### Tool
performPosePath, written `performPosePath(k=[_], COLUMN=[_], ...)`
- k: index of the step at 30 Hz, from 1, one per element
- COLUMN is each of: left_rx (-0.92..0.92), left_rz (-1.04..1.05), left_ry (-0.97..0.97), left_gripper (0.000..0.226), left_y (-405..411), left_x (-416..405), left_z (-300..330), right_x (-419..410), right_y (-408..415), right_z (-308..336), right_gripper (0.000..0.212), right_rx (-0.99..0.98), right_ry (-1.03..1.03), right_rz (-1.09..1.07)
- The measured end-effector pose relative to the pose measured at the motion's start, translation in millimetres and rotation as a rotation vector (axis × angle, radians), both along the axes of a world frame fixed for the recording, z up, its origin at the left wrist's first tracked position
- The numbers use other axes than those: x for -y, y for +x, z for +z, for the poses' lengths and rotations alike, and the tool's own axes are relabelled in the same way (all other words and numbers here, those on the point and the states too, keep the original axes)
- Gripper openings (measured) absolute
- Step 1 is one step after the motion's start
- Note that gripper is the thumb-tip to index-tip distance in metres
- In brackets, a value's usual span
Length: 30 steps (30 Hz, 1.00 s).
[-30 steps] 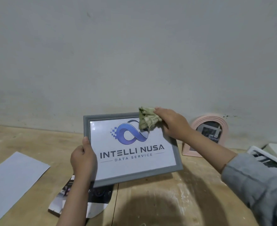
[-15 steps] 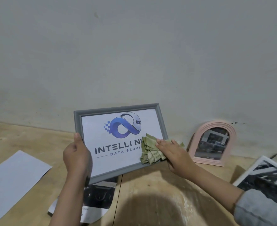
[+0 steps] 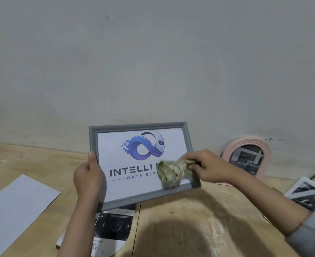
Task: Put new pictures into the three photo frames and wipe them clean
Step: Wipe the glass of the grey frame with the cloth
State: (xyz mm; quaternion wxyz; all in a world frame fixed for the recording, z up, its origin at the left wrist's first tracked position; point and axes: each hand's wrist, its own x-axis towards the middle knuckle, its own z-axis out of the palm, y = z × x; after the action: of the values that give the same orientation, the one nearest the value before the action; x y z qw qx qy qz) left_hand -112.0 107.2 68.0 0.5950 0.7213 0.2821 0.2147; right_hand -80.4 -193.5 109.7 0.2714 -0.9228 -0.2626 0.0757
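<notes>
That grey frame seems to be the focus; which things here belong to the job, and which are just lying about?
In the job:
- grey frame, held by the left hand
- cloth, held by the right hand, on the glass
- pink arched frame
- white frame

Lying about:
- blank sheet
- dark prints

Tilted grey frame [image 3: 188,141] holds a logo print; pink arched frame [image 3: 227,151] leans behind.

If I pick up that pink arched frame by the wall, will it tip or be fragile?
The pink arched frame stands propped against the wall, so a nudge could probably tip it. Its front looks glossy, so it's perhaps breakable. It looks small and likely light.
</notes>
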Motion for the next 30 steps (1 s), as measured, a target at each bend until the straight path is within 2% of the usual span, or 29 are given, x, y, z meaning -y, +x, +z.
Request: performPosePath(k=[3,5,9,16,20,26,30], left_rx=[0.005,0.001,0.025,0.028,0.034,0.021,-0.017], left_rz=[-0.024,-0.041,-0.037,0.043,0.060,0.107,0.151], left_ry=[-0.020,-0.039,-0.058,-0.055,-0.042,-0.017,-0.026], left_gripper=[0.051,0.052,0.052,0.051,0.052,0.052,0.055], left_y=[-3.0,-5.8,-11.0,-16.1,-16.6,-13.2,-9.0], left_x=[2.6,5.0,9.5,-6.6,-14.2,-12.5,-8.1], left_z=[2.8,4.3,7.3,6.2,4.3,-0.2,-11.5], right_x=[-7.9,-12.6,-22.6,-30.3,-23.1,-23.1,-19.7], right_y=[21.6,34.8,42.3,8.1,-14.2,-32.7,-28.5], right_z=[11.7,10.6,-4.4,-43.8,-71.1,-82.5,-76.9], right_gripper=[0.046,0.054,0.069,0.070,0.071,0.063,0.052], right_rx=[0.382,0.546,0.658,0.693,0.605,0.394,0.363], right_ry=[0.060,0.068,-0.241,-0.320,-0.280,-0.111,-0.100], right_rz=[-0.065,-0.107,0.033,0.211,0.288,0.216,0.202])
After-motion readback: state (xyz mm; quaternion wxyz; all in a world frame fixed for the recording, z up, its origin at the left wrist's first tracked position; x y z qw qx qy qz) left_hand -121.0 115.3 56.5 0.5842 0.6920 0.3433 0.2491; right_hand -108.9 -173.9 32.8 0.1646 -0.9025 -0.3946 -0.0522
